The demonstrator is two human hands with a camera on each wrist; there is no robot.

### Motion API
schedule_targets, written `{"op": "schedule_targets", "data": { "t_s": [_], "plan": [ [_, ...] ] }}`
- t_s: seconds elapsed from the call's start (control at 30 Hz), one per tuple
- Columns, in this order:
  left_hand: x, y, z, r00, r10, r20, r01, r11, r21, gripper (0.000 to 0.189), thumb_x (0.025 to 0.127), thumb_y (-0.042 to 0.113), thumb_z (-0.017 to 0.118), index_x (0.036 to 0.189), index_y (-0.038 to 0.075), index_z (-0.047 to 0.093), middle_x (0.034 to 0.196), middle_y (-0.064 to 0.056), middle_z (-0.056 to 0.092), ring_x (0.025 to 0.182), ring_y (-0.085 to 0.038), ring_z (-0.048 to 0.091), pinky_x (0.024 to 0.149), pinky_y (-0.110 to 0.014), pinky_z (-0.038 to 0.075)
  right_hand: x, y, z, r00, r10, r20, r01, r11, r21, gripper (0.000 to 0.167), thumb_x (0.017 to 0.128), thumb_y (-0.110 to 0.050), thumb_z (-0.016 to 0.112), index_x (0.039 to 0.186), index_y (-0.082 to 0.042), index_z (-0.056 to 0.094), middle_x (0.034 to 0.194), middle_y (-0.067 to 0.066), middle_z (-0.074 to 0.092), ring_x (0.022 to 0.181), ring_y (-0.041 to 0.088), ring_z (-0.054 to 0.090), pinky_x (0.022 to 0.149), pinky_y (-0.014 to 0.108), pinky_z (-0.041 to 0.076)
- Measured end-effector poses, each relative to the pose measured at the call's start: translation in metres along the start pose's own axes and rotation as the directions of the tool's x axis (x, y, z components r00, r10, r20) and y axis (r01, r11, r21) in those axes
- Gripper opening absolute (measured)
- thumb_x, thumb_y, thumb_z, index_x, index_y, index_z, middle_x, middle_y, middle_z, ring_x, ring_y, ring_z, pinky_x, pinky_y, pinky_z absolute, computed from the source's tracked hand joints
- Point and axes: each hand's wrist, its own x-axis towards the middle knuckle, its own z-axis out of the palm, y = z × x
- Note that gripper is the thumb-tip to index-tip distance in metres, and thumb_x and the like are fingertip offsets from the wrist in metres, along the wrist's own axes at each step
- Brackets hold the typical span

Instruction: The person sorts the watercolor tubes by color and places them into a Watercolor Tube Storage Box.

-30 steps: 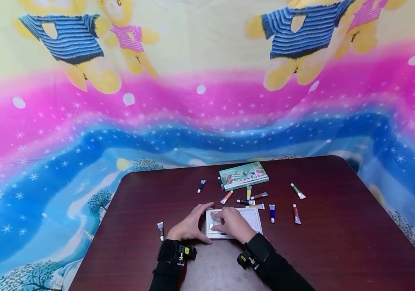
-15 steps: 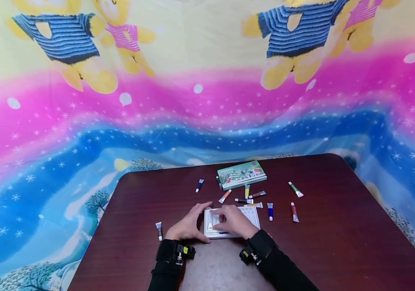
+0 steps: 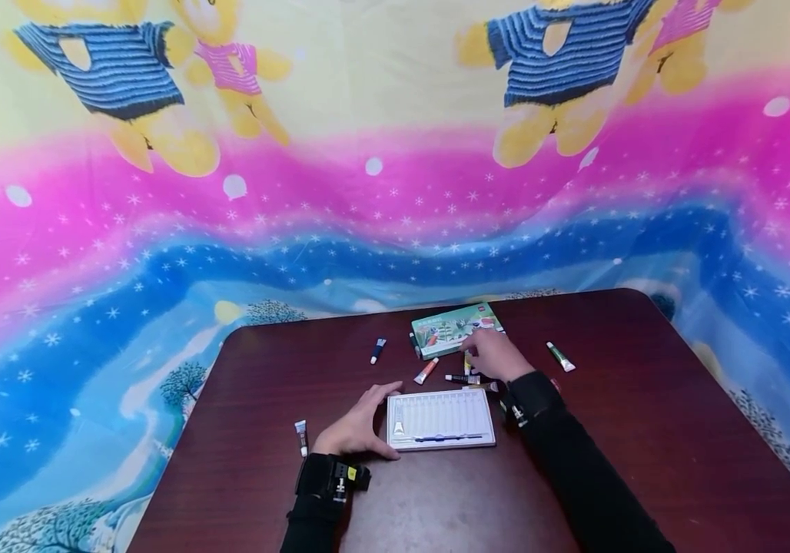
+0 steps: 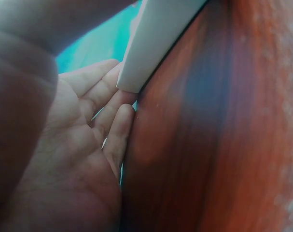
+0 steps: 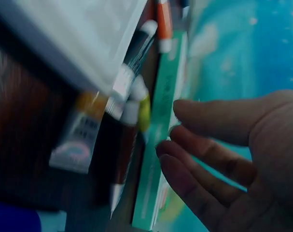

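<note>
Your left hand touches the white rectangular plastic tray; your right hand hovers near the flat green box.
Your left thumb and fingers are spread wide at the tray's left end; your right fingers are bent, narrowly apart from the thumb, near the small yellow tube. The tray lies flat on the dark red-brown table, bearing a small pale tube at left and a slim blue stick along its near side.
</note>
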Motion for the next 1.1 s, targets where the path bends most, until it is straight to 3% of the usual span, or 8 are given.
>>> {"op": "schedule_targets", "data": {
  "t_s": [0.1, 0.23, 0.4, 0.53, 0.73, 0.97, 1.03, 1.1],
  "plan": [
    [-0.001, 0.000, 0.000, 1.000, 0.004, -0.005, -0.004, 1.000, -0.003, 0.121, 0.066, 0.035, 0.100, 0.163, 0.028, 0.030, 0.158, 0.000, 0.040, 0.140, -0.023, 0.039, 0.112, -0.054, 0.041, 0.006, 0.006, 0.000, 0.996, -0.026, 0.082, 0.028, 0.999, -0.028, 0.023, 0.096, -0.005, 0.070, 0.117, -0.005, 0.079, 0.117, 0.014, 0.073, 0.109, 0.031, 0.068, 0.089, 0.045, 0.056],
    [0.000, 0.001, 0.000, 1.000, 0.008, -0.001, -0.008, 1.000, 0.002, 0.121, 0.066, 0.036, 0.100, 0.163, 0.028, 0.029, 0.159, 0.000, 0.039, 0.142, -0.023, 0.037, 0.113, -0.054, 0.040, 0.010, 0.008, 0.002, 0.989, -0.017, 0.147, 0.019, 1.000, -0.009, 0.023, 0.097, -0.002, 0.065, 0.115, -0.005, 0.079, 0.118, 0.014, 0.072, 0.113, 0.033, 0.066, 0.084, 0.041, 0.052],
    [0.000, 0.000, 0.002, 1.000, -0.001, 0.008, 0.001, 1.000, 0.002, 0.121, 0.066, 0.036, 0.099, 0.164, 0.030, 0.029, 0.160, 0.001, 0.038, 0.144, -0.023, 0.036, 0.114, -0.054, 0.039, 0.010, 0.009, 0.005, 0.987, 0.004, 0.162, -0.004, 1.000, 0.002, 0.033, 0.091, 0.011, 0.059, 0.115, -0.002, 0.078, 0.117, 0.016, 0.073, 0.116, 0.036, 0.065, 0.080, 0.039, 0.049],
    [-0.001, 0.000, 0.001, 1.000, -0.006, 0.005, 0.006, 1.000, -0.009, 0.121, 0.066, 0.034, 0.100, 0.163, 0.030, 0.029, 0.160, 0.000, 0.038, 0.143, -0.024, 0.037, 0.114, -0.054, 0.039, 0.013, 0.009, 0.007, 0.990, -0.056, 0.132, 0.065, 0.996, -0.066, 0.026, 0.088, 0.009, 0.071, 0.109, -0.004, 0.080, 0.109, 0.013, 0.074, 0.107, 0.033, 0.068, 0.087, 0.044, 0.056],
    [-0.002, 0.000, -0.001, 1.000, -0.008, -0.003, 0.008, 1.000, -0.005, 0.119, 0.067, 0.035, 0.099, 0.163, 0.030, 0.030, 0.163, -0.001, 0.036, 0.148, -0.027, 0.033, 0.115, -0.058, 0.038, 0.019, 0.002, 0.013, 0.978, -0.184, 0.100, 0.205, 0.939, -0.276, 0.011, 0.089, -0.002, 0.079, 0.090, -0.012, 0.078, 0.086, 0.002, 0.071, 0.082, 0.021, 0.066, 0.078, 0.039, 0.055],
    [-0.002, 0.000, -0.002, 1.000, 0.004, -0.004, -0.004, 1.000, 0.002, 0.120, 0.066, 0.034, 0.100, 0.163, 0.028, 0.030, 0.160, -0.001, 0.039, 0.143, -0.025, 0.037, 0.114, -0.055, 0.039, 0.021, -0.005, 0.018, 0.953, -0.257, 0.160, 0.303, 0.836, -0.458, 0.018, 0.090, 0.001, 0.076, 0.101, -0.013, 0.074, 0.087, 0.002, 0.069, 0.083, 0.021, 0.067, 0.078, 0.038, 0.057],
    [-0.001, -0.001, -0.002, 1.000, 0.013, 0.000, -0.013, 1.000, 0.003, 0.120, 0.066, 0.034, 0.100, 0.163, 0.028, 0.029, 0.159, -0.001, 0.039, 0.142, -0.024, 0.038, 0.115, -0.054, 0.039, 0.021, -0.002, 0.017, 0.954, -0.270, 0.132, 0.301, 0.839, -0.454, 0.020, 0.094, 0.000, 0.073, 0.107, -0.014, 0.073, 0.090, 0.002, 0.071, 0.085, 0.021, 0.068, 0.078, 0.037, 0.057],
    [-0.001, 0.000, -0.002, 1.000, 0.023, 0.000, -0.023, 1.000, -0.006, 0.120, 0.067, 0.034, 0.100, 0.164, 0.027, 0.029, 0.160, -0.002, 0.039, 0.145, -0.026, 0.036, 0.116, -0.055, 0.038, 0.020, 0.002, 0.015, 0.957, -0.277, 0.081, 0.285, 0.866, -0.411, 0.025, 0.095, -0.003, 0.072, 0.118, -0.015, 0.072, 0.098, 0.003, 0.072, 0.090, 0.021, 0.069, 0.081, 0.037, 0.057]
  ]
}}
